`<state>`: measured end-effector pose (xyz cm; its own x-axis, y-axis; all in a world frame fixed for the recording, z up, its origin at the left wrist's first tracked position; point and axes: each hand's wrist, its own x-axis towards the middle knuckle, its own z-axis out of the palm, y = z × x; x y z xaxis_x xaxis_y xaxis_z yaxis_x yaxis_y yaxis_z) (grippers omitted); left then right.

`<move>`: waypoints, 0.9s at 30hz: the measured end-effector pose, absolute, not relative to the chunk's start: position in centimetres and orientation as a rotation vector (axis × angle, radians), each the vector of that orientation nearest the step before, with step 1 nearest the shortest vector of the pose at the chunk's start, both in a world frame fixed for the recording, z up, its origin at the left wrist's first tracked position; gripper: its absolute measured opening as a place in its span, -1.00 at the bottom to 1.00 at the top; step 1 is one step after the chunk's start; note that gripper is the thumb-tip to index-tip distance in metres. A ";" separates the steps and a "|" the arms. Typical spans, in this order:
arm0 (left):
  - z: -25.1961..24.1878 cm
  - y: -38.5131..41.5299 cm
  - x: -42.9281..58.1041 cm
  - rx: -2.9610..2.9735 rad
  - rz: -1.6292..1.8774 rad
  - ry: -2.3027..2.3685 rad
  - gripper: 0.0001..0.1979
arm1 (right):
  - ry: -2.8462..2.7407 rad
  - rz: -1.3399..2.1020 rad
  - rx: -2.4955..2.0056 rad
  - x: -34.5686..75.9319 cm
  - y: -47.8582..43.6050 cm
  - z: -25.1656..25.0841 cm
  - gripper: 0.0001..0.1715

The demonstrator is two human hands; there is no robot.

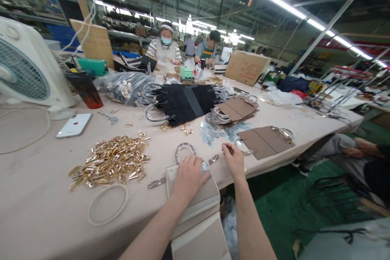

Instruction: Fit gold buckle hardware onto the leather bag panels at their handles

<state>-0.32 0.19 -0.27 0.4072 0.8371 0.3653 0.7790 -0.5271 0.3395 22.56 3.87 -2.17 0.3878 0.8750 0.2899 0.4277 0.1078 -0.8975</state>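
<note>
My left hand (190, 176) grips the upper part of a light beige handbag (210, 199) at the table's front edge, fingers bent over it. The bag's lower part hangs toward me. A round, wrapped handle (185, 150) stands up behind that hand. Straps with metal fittings stick out on both sides, among them the right strap (214, 159). A small whitish piece (204, 165) shows beside my left fingers. To the right, my right hand (234, 160) is raised off the bag, thumb and fingers pinched together; whatever is between them is too small to make out.
Left lie a heap of gold buckles (115, 158), a tape ring (108, 205), a phone (74, 125) and a fan (27, 65). Ahead are black bag pieces (179, 101), silvery plates (213, 132) and a brown bag panel (266, 141). People sit across and at right.
</note>
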 end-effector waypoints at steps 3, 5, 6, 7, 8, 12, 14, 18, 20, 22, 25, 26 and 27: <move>-0.2 0.2 -0.3 2.545 0.754 1.455 -0.59 | -1.513 0.508 -1.506 24.1 6.5 -1.3 -0.73; -0.2 0.2 -0.3 2.549 0.740 1.464 -0.59 | -1.624 0.560 -1.486 24.5 8.2 -1.0 -0.84; -0.1 0.2 -0.3 2.550 0.732 1.469 -0.59 | -1.669 0.580 -1.485 24.7 8.9 -0.9 -0.88; -0.1 0.1 -0.3 2.550 0.724 1.473 -0.59 | -1.708 0.597 -1.489 24.8 9.5 -0.9 -0.91; 0.0 0.1 -0.3 2.549 0.718 1.477 -0.59 | -1.741 0.611 -1.496 25.0 10.1 -0.9 -0.93; 0.0 -0.1 -0.3 2.546 0.706 1.487 -0.59 | -1.835 0.675 -1.538 25.9 11.8 -1.2 -0.92; 0.0 -0.1 -0.3 2.540 0.714 1.487 -0.59 | -1.872 0.714 -1.552 26.3 12.3 -1.3 -0.91; 0.1 -0.1 -0.6 2.535 0.691 1.439 -0.56 | -1.924 0.766 -1.589 26.4 13.0 -1.3 -0.90; 0.2 -0.3 -1.0 2.539 0.664 1.385 -0.52 | -1.939 0.771 -1.607 26.2 13.2 -1.2 -0.87; 0.5 -0.7 -1.6 2.551 0.662 1.324 -0.47 | -1.950 0.773 -1.614 26.0 13.2 -1.1 -0.84; 0.7 -1.8 -3.0 2.559 0.717 1.303 -0.43 | -1.942 0.754 -1.609 25.9 12.8 -1.0 -0.82; 0.6 -2.2 -3.6 2.547 0.750 1.330 -0.43 | -1.930 0.742 -1.604 25.9 12.5 -1.0 -0.83; 0.4 -2.5 -4.4 2.523 0.793 1.374 -0.45 | -1.915 0.731 -1.597 25.8 12.1 -1.1 -0.83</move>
